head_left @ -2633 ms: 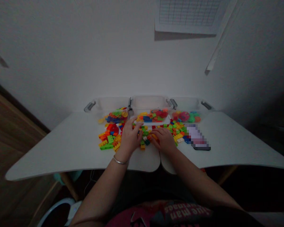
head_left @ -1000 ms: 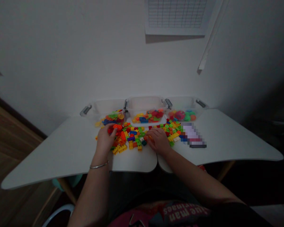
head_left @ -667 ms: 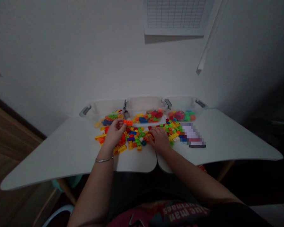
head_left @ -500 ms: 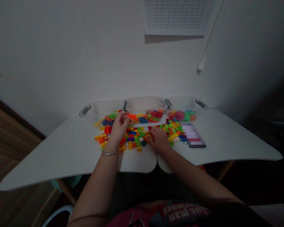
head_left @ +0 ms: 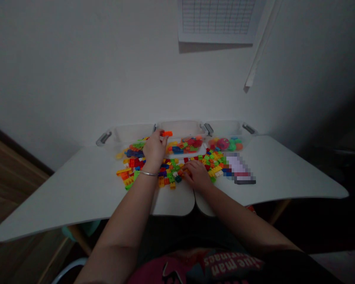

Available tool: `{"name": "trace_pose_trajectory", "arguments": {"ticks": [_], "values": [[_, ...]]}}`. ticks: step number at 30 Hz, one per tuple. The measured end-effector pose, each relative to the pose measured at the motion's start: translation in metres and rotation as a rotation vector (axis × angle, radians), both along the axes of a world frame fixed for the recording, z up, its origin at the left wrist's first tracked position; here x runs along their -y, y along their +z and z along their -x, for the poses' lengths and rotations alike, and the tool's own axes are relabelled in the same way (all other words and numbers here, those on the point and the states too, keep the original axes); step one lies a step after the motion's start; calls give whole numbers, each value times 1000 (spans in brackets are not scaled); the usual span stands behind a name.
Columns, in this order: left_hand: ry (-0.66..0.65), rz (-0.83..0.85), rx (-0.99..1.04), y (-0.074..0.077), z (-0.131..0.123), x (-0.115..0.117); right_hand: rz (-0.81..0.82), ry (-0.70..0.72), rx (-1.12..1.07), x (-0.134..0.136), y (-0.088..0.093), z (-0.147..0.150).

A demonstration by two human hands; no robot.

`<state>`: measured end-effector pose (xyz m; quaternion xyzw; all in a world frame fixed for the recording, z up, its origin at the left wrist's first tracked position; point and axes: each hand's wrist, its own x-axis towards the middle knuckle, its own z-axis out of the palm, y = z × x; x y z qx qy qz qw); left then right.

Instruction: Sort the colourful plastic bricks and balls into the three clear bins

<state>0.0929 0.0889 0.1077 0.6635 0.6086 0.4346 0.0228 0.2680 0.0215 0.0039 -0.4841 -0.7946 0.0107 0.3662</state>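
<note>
Pinched in my left hand (head_left: 155,149) is an orange building brick (head_left: 167,133), held up at the front rim of the middle clear plastic bin (head_left: 180,128). Through that bin's wall show red, blue, green and orange bricks. My right hand (head_left: 198,173) rests low on the pile of loose bricks (head_left: 173,167), its fingers curled and pointing left. An orange-yellow piece seems to lie at its fingertips; what those fingers grip is partly hidden. Bricks of several colours spread on the white table (head_left: 85,185) under and around both hands.
A left clear bin (head_left: 133,132) holds blue, yellow and green pieces. The right bin (head_left: 225,128) holds round colourful toys. A pixelated flat object (head_left: 239,167) lies right of the bricks. Behind the bins rises a wall with a gridded sheet (head_left: 215,19).
My left hand has moved up and slightly right with the orange brick, from over the pile's edge to the middle bin's rim. My right hand has stayed nearly in place.
</note>
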Motion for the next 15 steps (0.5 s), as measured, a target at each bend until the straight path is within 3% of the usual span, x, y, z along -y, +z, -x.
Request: {"name": "trace_pose_trajectory", "arguments": {"ticks": [3, 6, 11, 15], "values": [[35, 31, -156, 1, -2, 4, 3, 0, -2, -1, -1, -1], [-27, -4, -208, -4, -1, 0, 7, -1, -1, -1, -2, -1], [-211, -50, -146, -17, 19, -8, 15, -4, 3, -1, -1, -1], [-154, -67, -61, -17, 47, 1, 21, 4, 2, -1, -1, -1]]}}
